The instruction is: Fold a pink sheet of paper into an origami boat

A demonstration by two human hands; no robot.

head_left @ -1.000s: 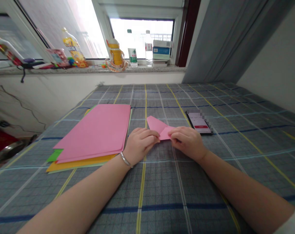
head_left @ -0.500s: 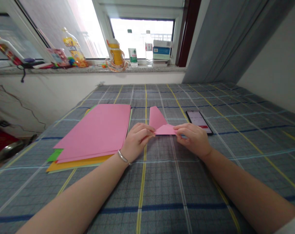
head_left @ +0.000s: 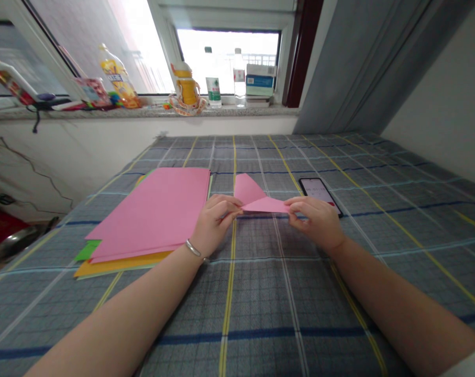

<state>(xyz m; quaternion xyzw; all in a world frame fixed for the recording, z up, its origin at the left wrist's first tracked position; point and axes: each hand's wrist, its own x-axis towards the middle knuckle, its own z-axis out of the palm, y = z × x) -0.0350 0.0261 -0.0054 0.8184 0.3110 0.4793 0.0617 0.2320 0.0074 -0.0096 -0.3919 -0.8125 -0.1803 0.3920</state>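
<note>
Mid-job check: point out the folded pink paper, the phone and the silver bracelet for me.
Folded pink paper (head_left: 255, 194): head view, on its far panel, behind the front flap.
Phone (head_left: 318, 190): head view, on its screen.
Silver bracelet (head_left: 192, 247): head view, on the front of its band.

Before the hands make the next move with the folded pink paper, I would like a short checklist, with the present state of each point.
1. Left hand has a grip on the folded pink paper: ok, it pinches the left end.
2. Right hand has a grip too: ok, it pinches the right end.
3. Folded paper is apart from the paper stack: ok, a strip of plaid cloth shows between them.
4. Phone is fully visible: not ok, the right hand covers part of it.
5. Right hand is not touching the phone: cannot tell, they overlap in this view.
6. Crease is sharp: cannot tell.
</note>
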